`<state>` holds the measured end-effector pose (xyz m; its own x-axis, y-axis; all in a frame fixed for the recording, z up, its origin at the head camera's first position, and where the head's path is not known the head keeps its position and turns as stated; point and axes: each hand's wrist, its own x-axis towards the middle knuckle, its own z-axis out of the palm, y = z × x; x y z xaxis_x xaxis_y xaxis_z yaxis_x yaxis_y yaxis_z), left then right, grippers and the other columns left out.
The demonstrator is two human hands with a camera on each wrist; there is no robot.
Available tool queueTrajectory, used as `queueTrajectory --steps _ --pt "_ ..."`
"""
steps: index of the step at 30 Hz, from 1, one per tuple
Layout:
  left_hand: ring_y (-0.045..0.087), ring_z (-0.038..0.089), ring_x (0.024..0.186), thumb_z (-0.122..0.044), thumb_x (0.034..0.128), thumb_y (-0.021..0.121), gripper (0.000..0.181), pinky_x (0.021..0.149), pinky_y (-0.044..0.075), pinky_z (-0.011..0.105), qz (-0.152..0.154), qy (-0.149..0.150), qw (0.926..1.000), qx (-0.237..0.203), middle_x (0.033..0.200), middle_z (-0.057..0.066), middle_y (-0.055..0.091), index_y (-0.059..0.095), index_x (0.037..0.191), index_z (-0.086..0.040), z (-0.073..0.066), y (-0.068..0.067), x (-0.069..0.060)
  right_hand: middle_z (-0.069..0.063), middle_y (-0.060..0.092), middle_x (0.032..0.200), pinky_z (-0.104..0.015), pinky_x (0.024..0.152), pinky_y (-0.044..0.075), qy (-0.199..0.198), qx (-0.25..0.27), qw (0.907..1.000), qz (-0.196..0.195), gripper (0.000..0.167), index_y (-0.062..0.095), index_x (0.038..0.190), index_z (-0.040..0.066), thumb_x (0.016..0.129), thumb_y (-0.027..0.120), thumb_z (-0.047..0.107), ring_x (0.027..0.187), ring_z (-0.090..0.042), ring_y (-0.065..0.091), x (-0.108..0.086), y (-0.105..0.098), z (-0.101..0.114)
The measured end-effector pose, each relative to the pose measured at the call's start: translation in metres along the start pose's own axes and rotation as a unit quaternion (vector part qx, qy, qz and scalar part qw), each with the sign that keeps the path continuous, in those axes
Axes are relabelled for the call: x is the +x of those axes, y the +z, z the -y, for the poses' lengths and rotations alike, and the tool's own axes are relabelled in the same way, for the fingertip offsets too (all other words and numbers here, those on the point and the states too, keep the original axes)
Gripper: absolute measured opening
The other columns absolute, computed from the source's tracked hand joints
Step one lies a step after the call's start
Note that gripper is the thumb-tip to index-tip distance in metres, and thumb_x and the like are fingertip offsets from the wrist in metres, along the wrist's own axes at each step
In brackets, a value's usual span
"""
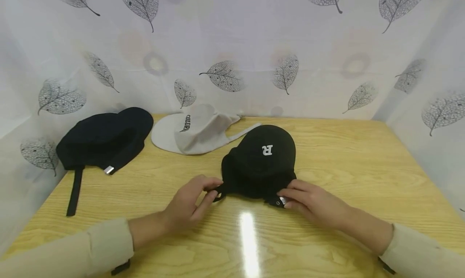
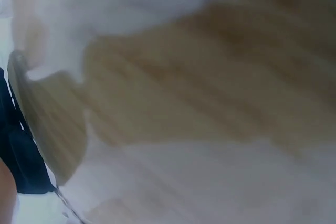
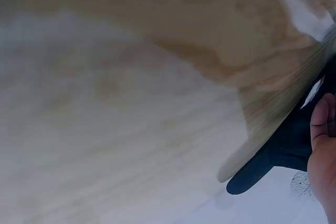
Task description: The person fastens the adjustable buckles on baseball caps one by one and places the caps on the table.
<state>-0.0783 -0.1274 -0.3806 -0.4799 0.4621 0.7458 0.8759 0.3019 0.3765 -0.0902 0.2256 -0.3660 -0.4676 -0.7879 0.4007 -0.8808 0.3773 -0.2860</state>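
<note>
Far left, wooden table (image 1: pixel 356 161): 1 dark cap (image 1: pixel 105 138), loose strap lying toward the near edge. Next, 1 pale cap (image 1: pixel 203 134) with dark lettering, peak pointing left; whether its strap touches the neighbouring cap cannot be told. Left hand (image 1: pixel 186 201) pinches the strap at the left side of the black cap (image 1: pixel 267 152), which sits mid-table, 1 white letter R (image 1: pixel 267 150) showing. Right hand (image 1: pixel 314 201) grips the black cap's buckle end (image 1: pixel 281 200) between thumb and fingers.

Black R cap (image 1: pixel 250 156): matt cloth; table (image 1: pixel 348 161): glossy wood-grain.
</note>
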Motion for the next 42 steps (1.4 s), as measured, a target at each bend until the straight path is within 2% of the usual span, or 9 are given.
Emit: queueTrajectory --steps 5,10,14,20,22,28,32,35,42 --pt "0.059 0.011 0.085 -0.015 0.1046 0.047 0.016 0.08 0.051 0.021 0.06 0.036 0.9975 -0.014 0.097 0.002 0.062 0.058 0.105 -0.003 -0.006 0.009 0.004 0.002 0.06 0.106 -0.014 0.081 0.046 -0.071 -0.006 0.9974 -0.014 0.027 0.07 0.113 0.007 0.1 0.059 0.027 0.093 -0.006 0.054 0.012 0.005 0.004" --pt "0.063 0.006 0.091 -0.008 0.0997 0.056 0.009 0.087 0.051 0.016 0.137 0.048 0.9883 -0.049 0.1 -0.003 0.065 0.064 0.104 -0.009 -0.01 0.02 0.009 0.002 0.062 0.105 -0.015 0.083 0.049 -0.129 -0.028 0.9913 -0.002 0.022 0.071 0.113 0.009 0.095 0.068 0.022 0.094 -0.008 0.057 0.021 0.012 0.012" --pt "0.064 0.006 0.097 -0.006 0.0925 0.064 0.017 0.091 0.049 0.016 0.207 0.086 0.9736 -0.043 0.106 -0.003 0.065 0.065 0.109 -0.011 -0.013 0.024 0.01 0.004 0.064 0.104 -0.015 0.084 0.05 -0.14 -0.04 0.9892 0.015 0.025 0.071 0.113 0.009 0.09 0.074 0.019 0.093 -0.008 0.058 0.023 0.016 0.015" --pt "0.06 0.008 0.113 -0.005 0.0874 0.06 0.043 0.101 0.044 0.022 0.303 0.138 0.943 -0.012 0.123 -0.005 0.064 0.059 0.129 -0.013 -0.015 0.023 0.012 0.004 0.066 0.106 -0.018 0.085 0.05 -0.14 -0.069 0.9871 0.039 0.026 0.072 0.112 0.009 0.088 0.076 0.018 0.095 -0.009 0.059 0.02 0.016 0.012" --pt "0.058 0.008 0.116 -0.003 0.0817 0.056 0.051 0.104 0.043 0.024 0.306 0.139 0.9414 -0.026 0.125 -0.005 0.063 0.057 0.132 -0.011 -0.013 0.021 0.015 0.004 0.066 0.106 -0.019 0.085 0.05 -0.137 -0.079 0.9864 0.044 0.027 0.072 0.112 0.01 0.087 0.077 0.019 0.095 -0.009 0.059 0.017 0.015 0.01" --pt "0.058 0.009 0.104 0.003 0.0653 0.052 0.052 0.094 0.046 0.023 0.236 0.077 0.9656 -0.076 0.112 -0.003 0.065 0.065 0.114 -0.009 0.002 0.009 0.019 0.005 0.065 0.108 -0.019 0.084 0.05 -0.126 -0.082 0.9875 0.048 0.024 0.071 0.114 0.012 0.091 0.073 0.018 0.096 -0.008 0.057 0.008 0.011 0.006" --pt "0.056 0.009 0.095 0.002 0.0649 0.058 0.037 0.09 0.045 0.024 0.278 0.118 0.9521 -0.05 0.099 -0.007 0.065 0.069 0.096 -0.016 0.008 0.004 0.017 0.004 0.065 0.109 -0.02 0.086 0.05 -0.122 -0.076 0.9883 0.051 0.021 0.071 0.116 0.011 0.098 0.065 0.019 0.098 -0.009 0.057 0.006 0.008 0.006" --pt "0.055 0.01 0.09 -0.001 0.0761 0.065 0.023 0.086 0.045 0.024 0.293 0.155 0.9432 -0.029 0.092 -0.009 0.064 0.071 0.089 -0.019 0.01 0.003 0.016 0.003 0.064 0.109 -0.02 0.086 0.049 -0.121 -0.073 0.9887 0.051 0.022 0.071 0.117 0.01 0.1 0.061 0.02 0.098 -0.009 0.057 0.006 0.008 0.006" --pt "0.053 0.01 0.081 -0.01 0.0895 0.07 0.007 0.074 0.043 0.021 0.242 0.192 0.951 0.005 0.085 -0.009 0.065 0.072 0.091 -0.016 0.008 0.011 0.017 0.004 0.064 0.108 -0.018 0.084 0.049 -0.119 -0.064 0.9893 0.054 0.023 0.071 0.118 0.011 0.098 0.065 0.02 0.096 -0.008 0.057 0.007 0.008 0.005"
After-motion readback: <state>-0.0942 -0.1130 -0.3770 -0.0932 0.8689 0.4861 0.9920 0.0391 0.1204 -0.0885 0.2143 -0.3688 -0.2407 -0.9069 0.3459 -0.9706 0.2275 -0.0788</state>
